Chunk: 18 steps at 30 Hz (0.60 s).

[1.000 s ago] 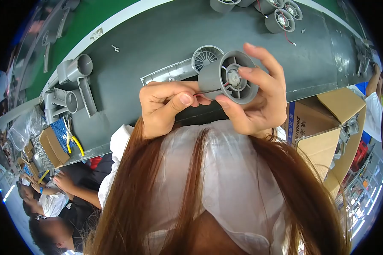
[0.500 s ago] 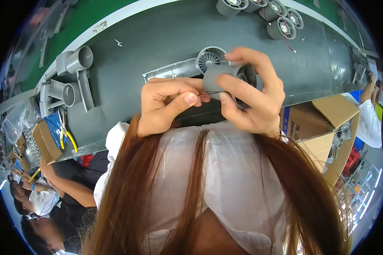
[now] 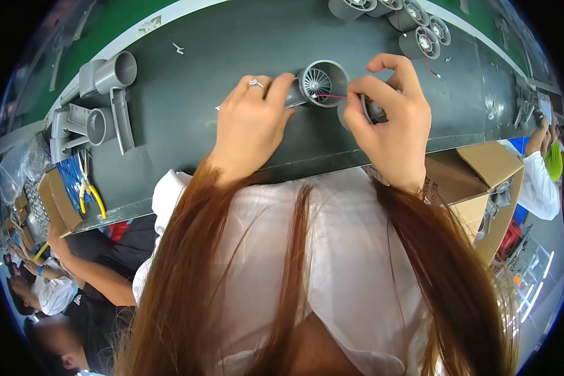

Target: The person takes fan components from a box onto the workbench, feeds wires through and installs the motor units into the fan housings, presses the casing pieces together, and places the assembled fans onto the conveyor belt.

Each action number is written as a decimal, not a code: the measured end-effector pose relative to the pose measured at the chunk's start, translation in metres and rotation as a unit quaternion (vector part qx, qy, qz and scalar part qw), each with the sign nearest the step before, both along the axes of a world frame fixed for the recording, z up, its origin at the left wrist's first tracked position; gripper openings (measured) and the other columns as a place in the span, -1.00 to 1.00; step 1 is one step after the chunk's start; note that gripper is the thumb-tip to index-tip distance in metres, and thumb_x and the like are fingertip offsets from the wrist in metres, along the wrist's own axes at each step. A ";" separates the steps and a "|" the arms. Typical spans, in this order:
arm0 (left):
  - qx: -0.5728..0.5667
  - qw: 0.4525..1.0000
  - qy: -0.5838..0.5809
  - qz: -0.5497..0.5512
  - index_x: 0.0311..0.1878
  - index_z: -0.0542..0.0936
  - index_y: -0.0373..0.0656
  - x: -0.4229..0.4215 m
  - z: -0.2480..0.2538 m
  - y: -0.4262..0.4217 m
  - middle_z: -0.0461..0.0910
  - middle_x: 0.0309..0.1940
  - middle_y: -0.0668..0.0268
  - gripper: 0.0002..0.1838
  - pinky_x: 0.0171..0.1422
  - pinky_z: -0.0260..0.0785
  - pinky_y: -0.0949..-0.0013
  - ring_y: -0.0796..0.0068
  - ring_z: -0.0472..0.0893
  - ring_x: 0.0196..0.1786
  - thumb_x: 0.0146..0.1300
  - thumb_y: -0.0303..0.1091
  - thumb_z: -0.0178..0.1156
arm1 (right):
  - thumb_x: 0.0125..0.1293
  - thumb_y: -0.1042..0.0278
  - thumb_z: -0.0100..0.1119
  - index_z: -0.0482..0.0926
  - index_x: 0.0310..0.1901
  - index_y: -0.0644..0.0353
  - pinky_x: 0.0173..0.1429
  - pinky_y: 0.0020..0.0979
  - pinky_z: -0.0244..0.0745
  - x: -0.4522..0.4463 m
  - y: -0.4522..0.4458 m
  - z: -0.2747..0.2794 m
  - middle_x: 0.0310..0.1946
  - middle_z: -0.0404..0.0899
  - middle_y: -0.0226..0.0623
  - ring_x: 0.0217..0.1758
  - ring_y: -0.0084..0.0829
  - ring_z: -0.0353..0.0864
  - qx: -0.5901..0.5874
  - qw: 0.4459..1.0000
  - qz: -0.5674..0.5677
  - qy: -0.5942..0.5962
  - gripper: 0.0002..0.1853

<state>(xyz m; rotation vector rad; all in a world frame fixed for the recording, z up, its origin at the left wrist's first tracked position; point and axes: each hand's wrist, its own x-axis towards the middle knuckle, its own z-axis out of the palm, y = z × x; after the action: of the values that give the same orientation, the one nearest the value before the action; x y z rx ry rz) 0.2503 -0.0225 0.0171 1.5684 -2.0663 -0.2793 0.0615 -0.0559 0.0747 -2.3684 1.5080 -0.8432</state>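
My left hand [image 3: 249, 119], palm down with a ring on one finger, grips the handle part of a grey plastic housing [image 3: 316, 81] on the table. The housing's round barrel, with a spoked grille inside, faces up. My right hand [image 3: 395, 106] has its fingers curled around a grey cylindrical fan unit [image 3: 376, 111], just right of the barrel and largely covered by the hand. From the right fingertips a thin red wire [image 3: 332, 96] runs into the barrel.
Grey housings [image 3: 100, 125] lie at the left, near yellow-handled pliers [image 3: 91, 191] and a carton [image 3: 59, 199] of blue ties. Several fan units [image 3: 420, 42] stand at the far right. An open cardboard box [image 3: 482, 182] is beside the table. A co-worker's arm [image 3: 97, 279] is at left.
My left hand has let go of the wire and moved onto the housing's handle. My right hand has brought the fan unit slightly right, and the wire now reaches into the barrel.
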 end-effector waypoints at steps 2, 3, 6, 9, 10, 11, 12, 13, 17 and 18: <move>-0.090 0.996 -0.008 -0.003 -0.04 0.60 -0.13 -0.005 -0.005 0.001 0.59 -0.24 0.29 -0.50 -0.23 0.47 0.28 0.26 0.58 -0.23 -0.17 -0.44 0.44 | -0.06 0.43 0.31 0.63 -0.47 0.04 -0.45 -0.36 0.40 0.000 0.000 0.001 -0.12 0.50 -0.40 -0.55 -0.40 0.51 0.031 0.999 -0.031 0.011 -0.93; -0.128 0.992 -0.020 -0.007 -0.08 0.61 -0.13 -0.007 -0.006 0.001 0.59 -0.24 0.30 -0.53 -0.26 0.46 0.31 0.29 0.57 -0.24 -0.18 -0.44 0.42 | -0.05 0.43 0.31 0.63 -0.48 0.04 -0.44 -0.36 0.40 -0.001 0.001 0.001 -0.13 0.51 -0.40 -0.55 -0.39 0.51 0.041 0.998 -0.043 0.009 -0.93; -0.213 0.976 -0.048 -0.024 -0.18 0.63 -0.11 -0.012 -0.009 0.000 0.59 -0.24 0.32 -0.62 -0.31 0.44 0.38 0.35 0.57 -0.26 -0.19 -0.45 0.35 | -0.04 0.41 0.28 0.64 -0.46 0.05 -0.40 -0.36 0.43 -0.003 0.003 -0.005 -0.11 0.54 -0.34 -0.54 -0.37 0.53 0.072 0.996 -0.053 -0.009 -0.95; -0.241 0.967 -0.068 -0.045 -0.24 0.65 -0.12 -0.015 -0.012 0.002 0.60 -0.20 0.29 -0.71 -0.33 0.43 0.40 0.37 0.57 -0.29 -0.15 -0.44 0.25 | -0.02 0.40 0.27 0.65 -0.44 0.05 -0.34 -0.36 0.46 -0.003 0.008 -0.010 -0.09 0.57 -0.26 -0.52 -0.35 0.55 0.107 0.992 -0.065 -0.034 -0.94; -0.242 0.967 -0.064 -0.043 -0.24 0.66 -0.11 -0.015 -0.013 0.003 0.60 -0.21 0.29 -0.71 -0.33 0.43 0.41 0.38 0.56 -0.29 -0.15 -0.44 0.27 | -0.02 0.40 0.26 0.65 -0.44 0.05 -0.33 -0.36 0.47 -0.002 0.011 -0.010 -0.08 0.57 -0.24 -0.52 -0.35 0.55 0.121 0.989 -0.077 -0.043 -0.93; -0.244 0.967 -0.061 -0.040 -0.25 0.66 -0.11 -0.015 -0.014 0.002 0.60 -0.22 0.30 -0.71 -0.34 0.43 0.41 0.38 0.56 -0.30 -0.15 -0.45 0.29 | -0.02 0.40 0.26 0.65 -0.43 0.06 -0.32 -0.36 0.48 -0.001 0.013 -0.011 -0.07 0.58 -0.24 -0.51 -0.35 0.56 0.125 0.987 -0.084 -0.049 -0.93; -0.247 0.967 -0.058 -0.040 -0.25 0.67 -0.10 -0.015 -0.015 0.002 0.60 -0.22 0.30 -0.71 -0.34 0.42 0.41 0.39 0.56 -0.30 -0.15 -0.45 0.31 | -0.02 0.40 0.26 0.66 -0.43 0.06 -0.31 -0.36 0.48 0.001 0.014 -0.012 -0.06 0.58 -0.23 -0.51 -0.35 0.57 0.130 0.986 -0.090 -0.055 -0.93; -0.247 0.968 -0.044 -0.034 -0.26 0.68 -0.10 -0.016 -0.017 0.002 0.60 -0.23 0.31 -0.72 -0.35 0.42 0.42 0.40 0.56 -0.30 -0.16 -0.45 0.33 | -0.03 0.40 0.26 0.66 -0.43 0.06 -0.32 -0.36 0.49 0.001 0.016 -0.012 -0.06 0.58 -0.23 -0.50 -0.36 0.57 0.125 0.986 -0.092 -0.056 -0.93; -0.274 0.961 -0.015 -0.013 -0.31 0.69 -0.10 -0.019 -0.026 0.001 0.60 -0.28 0.33 -0.75 -0.40 0.40 0.44 0.42 0.54 -0.34 -0.16 -0.44 0.41 | -0.03 0.40 0.27 0.65 -0.44 0.07 -0.34 -0.37 0.49 0.008 0.020 -0.013 -0.07 0.60 -0.24 -0.51 -0.36 0.59 0.104 0.987 -0.108 -0.062 -0.93; -0.288 0.958 -0.015 -0.008 -0.32 0.70 -0.10 -0.020 -0.028 0.000 0.60 -0.30 0.34 -0.76 -0.41 0.40 0.45 0.43 0.54 -0.35 -0.16 -0.44 0.42 | -0.02 0.39 0.27 0.65 -0.44 0.07 -0.35 -0.37 0.49 0.009 0.021 -0.014 -0.07 0.60 -0.24 -0.52 -0.36 0.59 0.098 0.988 -0.107 -0.060 -0.94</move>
<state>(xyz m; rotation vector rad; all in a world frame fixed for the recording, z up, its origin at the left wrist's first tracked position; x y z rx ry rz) 0.2306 -0.0224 -0.0110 1.1992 -1.9419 0.3219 0.0701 -0.0351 0.0608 -2.0070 1.7301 -0.8224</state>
